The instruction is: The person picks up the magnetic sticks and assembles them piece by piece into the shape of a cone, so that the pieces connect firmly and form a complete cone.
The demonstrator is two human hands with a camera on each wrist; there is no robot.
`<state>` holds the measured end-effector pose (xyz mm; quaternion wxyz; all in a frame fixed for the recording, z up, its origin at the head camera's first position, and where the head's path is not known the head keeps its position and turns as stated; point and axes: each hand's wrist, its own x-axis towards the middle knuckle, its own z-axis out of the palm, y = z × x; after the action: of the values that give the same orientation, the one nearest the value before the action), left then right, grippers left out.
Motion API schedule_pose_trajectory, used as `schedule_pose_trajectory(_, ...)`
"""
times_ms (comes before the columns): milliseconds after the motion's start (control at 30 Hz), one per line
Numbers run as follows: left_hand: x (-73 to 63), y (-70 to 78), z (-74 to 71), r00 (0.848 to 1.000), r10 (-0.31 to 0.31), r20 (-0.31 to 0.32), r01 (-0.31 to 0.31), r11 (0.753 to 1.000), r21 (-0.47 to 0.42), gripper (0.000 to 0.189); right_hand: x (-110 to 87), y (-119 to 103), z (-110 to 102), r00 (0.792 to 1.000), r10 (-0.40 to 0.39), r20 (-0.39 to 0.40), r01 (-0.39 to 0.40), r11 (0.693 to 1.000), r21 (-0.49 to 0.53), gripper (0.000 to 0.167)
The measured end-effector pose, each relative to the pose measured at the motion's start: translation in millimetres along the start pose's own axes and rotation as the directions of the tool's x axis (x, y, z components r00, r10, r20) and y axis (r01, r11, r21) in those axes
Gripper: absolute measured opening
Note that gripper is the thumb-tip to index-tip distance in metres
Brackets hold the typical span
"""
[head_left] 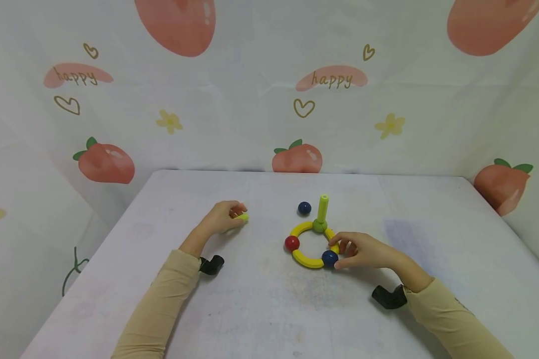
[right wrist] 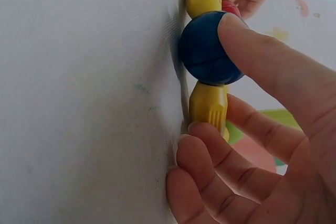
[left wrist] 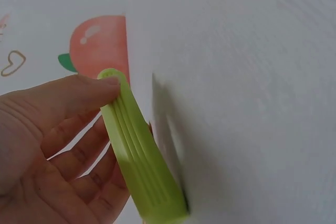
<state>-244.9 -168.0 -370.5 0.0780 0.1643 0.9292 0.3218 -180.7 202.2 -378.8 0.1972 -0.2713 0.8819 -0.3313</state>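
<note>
Yellow curved pieces and three coloured balls form a ring (head_left: 306, 261) lying on a pale worktop (head_left: 269, 314), right of centre, seen from above by a person in beige sleeves (head_left: 159, 304). A red ball (head_left: 292, 243) sits at the ring's left, a green ball (head_left: 320, 226) at its far side and a dark blue ball (head_left: 330, 259) at its near right. A light green rod (head_left: 323, 208) rises upright from the green ball. A second, loose blue ball (head_left: 304, 208) rests just beyond the ring, apart from it. Of the two hands, the right hand (head_left: 366, 251) holds the ring, its thumb pressed on the near blue ball and its fingers curled at the neighbouring yellow piece (right wrist: 208, 103). The left hand (head_left: 222, 218), well apart to the left, pinches a grooved light green stick (left wrist: 142, 156), the thumb near one end and the fingers behind it. A black wrist device (head_left: 212, 265) shows under the left wrist, another under the right. Behind the worktop hangs a white cloth (head_left: 242, 99) printed with peaches, yellow flowers, outlined hearts and the word "happy"
</note>
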Motion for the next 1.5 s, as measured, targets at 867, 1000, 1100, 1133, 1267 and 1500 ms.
schedule_pose_trajectory(867,-2.9,35.9,7.0,0.989,0.148,0.001,-0.147,0.983,-0.111,0.028,3.0,-1.3,1.9,1.000,0.005,0.023,-0.006,1.000,0.008,0.042)
schedule_pose_trajectory(1000,-4.1,40.1,8.3,0.986,0.165,0.000,-0.164,0.980,-0.115,0.029,3.0,-1.4,2.1,1.000,0.004,0.021,-0.004,1.000,0.005,0.042)
schedule_pose_trajectory(1100,-5.3,43.6,8.9,0.985,0.173,0.002,-0.171,0.977,-0.125,0.031,3.1,-1.7,2.5,1.000,0.001,0.019,-0.001,1.000,0.006,0.041)
schedule_pose_trajectory(1133,-5.7,44.7,9.1,0.985,0.173,0.003,-0.172,0.977,-0.127,0.031,3.1,-1.8,2.8,1.000,0.000,0.019,0.000,1.000,0.008,0.041)
schedule_pose_trajectory(1267,-6.4,49.1,10.3,0.985,0.172,0.007,-0.169,0.976,-0.135,0.032,3.0,-3.1,4.0,1.000,0.000,0.012,0.000,1.000,0.004,0.041)
schedule_pose_trajectory(1500,-6.3,55.1,13.1,0.984,0.178,-0.002,-0.176,0.972,-0.155,0.032,4.0,-6.3,7.0,1.000,0.001,0.000,-0.001,1.000,-0.007,0.041)
